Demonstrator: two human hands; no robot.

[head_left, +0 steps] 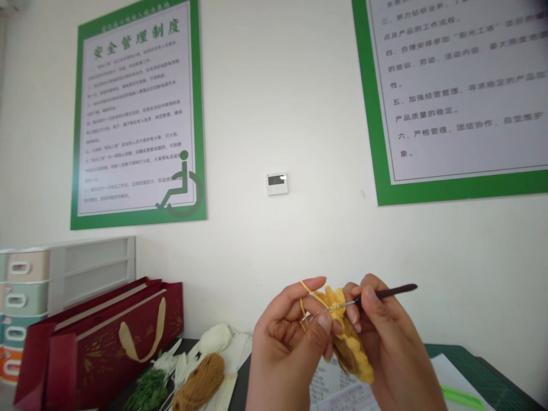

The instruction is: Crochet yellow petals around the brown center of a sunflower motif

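My left hand (pixel 291 331) pinches a piece of yellow and brown crochet work (pixel 353 351), with yellow yarn (pixel 314 294) looped over its raised index finger. A crochet hook (pixel 396 291) with a dark handle is held in my right hand (pixel 381 319); its thin metal shaft points left and passes at the yellow stitches near the top of the piece. The two hands are close together, on either side of the work, raised above the table. The hook's tip is hard to make out among the yarn.
Dark red gift bags (pixel 115 342) and stacked drawers (pixel 28 302) stand at the left. Brown yarn (pixel 201 382), white yarn (pixel 215 338) and green yarn (pixel 148 391) lie nearby. Printed papers (pixel 342 394) and a green mat (pixel 475 371) lie below and right.
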